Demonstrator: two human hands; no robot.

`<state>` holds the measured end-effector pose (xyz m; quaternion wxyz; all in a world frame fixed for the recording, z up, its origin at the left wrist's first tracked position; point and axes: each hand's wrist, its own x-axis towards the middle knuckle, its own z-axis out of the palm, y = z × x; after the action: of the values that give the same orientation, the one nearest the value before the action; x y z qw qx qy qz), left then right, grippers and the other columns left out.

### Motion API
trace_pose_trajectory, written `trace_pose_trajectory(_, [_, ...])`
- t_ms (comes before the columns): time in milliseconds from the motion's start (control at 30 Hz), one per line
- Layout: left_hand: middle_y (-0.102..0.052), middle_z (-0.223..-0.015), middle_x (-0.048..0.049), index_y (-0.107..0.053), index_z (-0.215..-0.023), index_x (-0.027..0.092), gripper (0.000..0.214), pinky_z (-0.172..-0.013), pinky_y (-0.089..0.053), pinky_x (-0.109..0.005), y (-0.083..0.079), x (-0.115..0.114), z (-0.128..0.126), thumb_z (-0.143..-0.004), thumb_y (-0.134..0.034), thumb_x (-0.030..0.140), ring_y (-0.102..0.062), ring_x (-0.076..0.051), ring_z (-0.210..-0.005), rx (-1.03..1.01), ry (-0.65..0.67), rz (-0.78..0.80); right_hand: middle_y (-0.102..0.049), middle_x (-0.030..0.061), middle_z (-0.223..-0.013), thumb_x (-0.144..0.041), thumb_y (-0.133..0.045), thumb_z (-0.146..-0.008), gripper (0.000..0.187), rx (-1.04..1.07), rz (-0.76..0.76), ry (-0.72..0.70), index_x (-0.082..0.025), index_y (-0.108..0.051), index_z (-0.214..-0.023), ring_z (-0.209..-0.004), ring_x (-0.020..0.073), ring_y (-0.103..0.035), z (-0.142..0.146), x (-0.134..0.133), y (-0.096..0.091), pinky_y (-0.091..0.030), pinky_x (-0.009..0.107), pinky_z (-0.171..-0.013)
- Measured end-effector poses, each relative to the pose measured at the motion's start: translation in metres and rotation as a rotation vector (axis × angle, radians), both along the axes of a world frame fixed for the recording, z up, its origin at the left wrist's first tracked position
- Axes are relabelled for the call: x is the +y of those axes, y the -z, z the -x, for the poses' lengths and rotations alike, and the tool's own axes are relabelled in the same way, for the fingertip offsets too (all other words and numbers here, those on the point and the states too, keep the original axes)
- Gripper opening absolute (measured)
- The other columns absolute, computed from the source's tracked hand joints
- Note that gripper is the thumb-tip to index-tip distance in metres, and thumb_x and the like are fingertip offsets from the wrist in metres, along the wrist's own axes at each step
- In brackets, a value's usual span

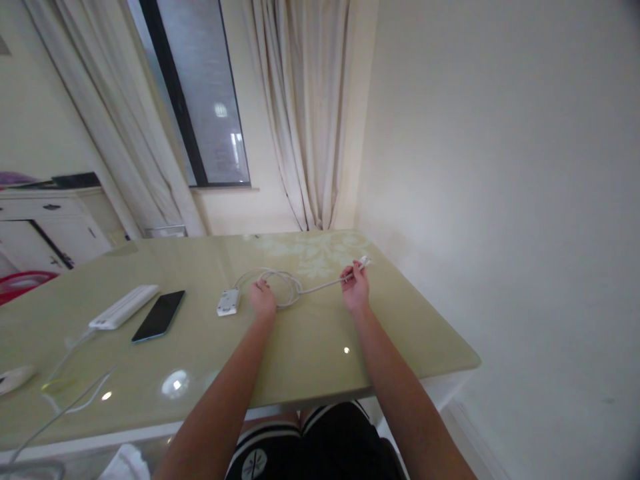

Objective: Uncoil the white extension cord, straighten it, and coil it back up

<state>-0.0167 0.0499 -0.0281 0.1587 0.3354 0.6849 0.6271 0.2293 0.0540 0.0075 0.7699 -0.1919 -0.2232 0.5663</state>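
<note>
A white power cord (320, 287) lies in loose loops on the tabletop, joined at its left end to a small white block (229, 302) that looks like an extension socket. My left hand (263, 299) is closed around the looped part of the cord, and its fingertips are partly hidden. Off to the right, my right hand (356, 288) grips the cord's other end just behind the white plug (365, 261). Between my hands the cord runs fairly straight, slightly above the table.
A dark phone (159, 316) and a long white power strip (125, 307) lie left on the glossy green table (310, 360). A white mouse-like object (16, 379) and a loose cable (65, 408) are farther left. The wall (500, 200) borders the table's right side.
</note>
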Motion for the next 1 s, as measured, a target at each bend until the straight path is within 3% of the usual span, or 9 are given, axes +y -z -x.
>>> trace_pose_trajectory(100, [-0.065, -0.076, -0.0064, -0.050, -0.082, 0.022, 0.015, -0.075, -0.050, -0.038, 0.004, 0.002, -0.006, -0.096, -0.046, 0.028, -0.066, -0.024, -0.075, -0.044, 0.078, -0.009, -0.066, -0.0046, -0.076, -0.026, -0.083, -0.073, 0.025, -0.192, -0.028, 0.005, -0.023, -0.062, -0.087, -0.069, 0.0080, -0.061, 0.009, -0.004, -0.001, -0.048, 0.017, -0.062])
trace_pose_trajectory(200, [-0.069, -0.076, -0.0039, -0.053, -0.090, 0.021, 0.005, -0.074, -0.052, -0.035, 0.005, -0.011, -0.014, -0.090, -0.058, 0.021, -0.068, -0.021, -0.070, -0.095, 0.247, -0.038, -0.065, -0.0030, -0.076, -0.031, -0.085, -0.072, 0.026, -0.383, -0.086, 0.054, -0.022, -0.064, -0.084, -0.064, 0.0079, -0.056, 0.013, -0.010, -0.002, -0.044, 0.017, -0.058])
trace_pose_trajectory(267, [-0.070, -0.073, -0.0025, -0.053, -0.093, 0.021, 0.005, -0.068, -0.053, -0.032, 0.003, -0.021, -0.018, -0.093, -0.057, 0.024, -0.068, -0.019, -0.064, -0.162, 0.379, -0.059, -0.060, -0.0038, -0.070, -0.036, -0.084, -0.074, 0.027, -0.498, -0.129, 0.151, -0.021, -0.064, -0.084, -0.059, 0.0081, -0.051, 0.017, -0.016, -0.003, -0.042, 0.018, -0.055])
trace_pose_trajectory(333, [-0.068, -0.071, -0.0005, -0.054, -0.096, 0.021, 0.009, -0.059, -0.051, -0.026, -0.002, -0.028, -0.021, -0.096, -0.057, 0.029, -0.064, -0.015, -0.056, -0.383, 0.497, -0.148, -0.055, -0.0048, -0.065, -0.041, -0.080, -0.080, 0.028, -0.637, -0.153, 0.296, -0.021, -0.062, -0.085, -0.056, 0.0090, -0.049, 0.021, -0.023, -0.002, -0.041, 0.020, -0.054])
trace_pose_trajectory(467, [-0.053, -0.060, 0.0086, -0.053, -0.097, 0.022, 0.010, -0.042, -0.031, -0.015, -0.013, -0.033, -0.024, -0.095, -0.062, 0.027, -0.040, -0.005, -0.038, -0.869, 0.551, -0.379, -0.061, 0.0009, -0.076, -0.038, -0.069, -0.092, 0.020, -0.962, -0.362, 0.546, -0.020, -0.061, -0.086, -0.067, 0.0133, -0.057, 0.036, -0.039, 0.005, -0.048, 0.025, -0.063])
trace_pose_trajectory(600, [-0.030, -0.049, 0.0121, -0.051, -0.092, 0.021, 0.010, -0.037, -0.017, -0.015, -0.020, -0.035, -0.017, -0.100, -0.049, 0.016, -0.022, -0.005, -0.033, -1.009, 0.566, -0.420, -0.064, 0.0056, -0.084, -0.031, -0.062, -0.097, 0.016, -1.219, -0.681, 0.456, -0.021, -0.065, -0.085, -0.081, 0.0162, -0.061, 0.058, -0.051, 0.016, -0.051, 0.027, -0.072])
trace_pose_trajectory(667, [-0.025, -0.048, 0.0120, -0.051, -0.090, 0.020, 0.016, -0.036, -0.014, -0.017, -0.023, -0.038, -0.014, -0.101, -0.043, 0.013, -0.017, -0.005, -0.032, -1.070, 0.600, -0.420, -0.065, 0.0049, -0.085, -0.032, -0.061, -0.098, 0.017, -1.309, -0.672, 0.372, -0.021, -0.066, -0.085, -0.075, 0.0145, -0.061, 0.067, -0.053, 0.021, -0.049, 0.026, -0.069])
trace_pose_trajectory(767, [-0.022, -0.049, 0.0117, -0.053, -0.089, 0.019, 0.021, -0.036, -0.011, -0.018, -0.026, -0.042, -0.012, -0.103, -0.038, 0.012, -0.015, -0.005, -0.032, -1.143, 0.670, -0.406, -0.065, 0.0031, -0.082, -0.036, -0.063, -0.096, 0.020, -1.347, -0.511, 0.350, -0.021, -0.069, -0.084, -0.067, 0.0126, -0.058, 0.071, -0.049, 0.025, -0.046, 0.024, -0.063])
trace_pose_trajectory(1000, [-0.023, -0.052, 0.0121, -0.058, -0.094, 0.017, 0.007, -0.036, -0.010, -0.017, -0.021, -0.042, -0.018, -0.098, -0.053, 0.014, -0.017, -0.004, -0.033, -1.222, 0.873, -0.374, -0.060, 0.0008, -0.073, -0.048, -0.066, -0.092, 0.033, -1.274, -0.329, 0.371, -0.019, -0.065, -0.074, -0.066, 0.0138, -0.053, 0.059, -0.034, 0.029, -0.042, 0.025, -0.064])
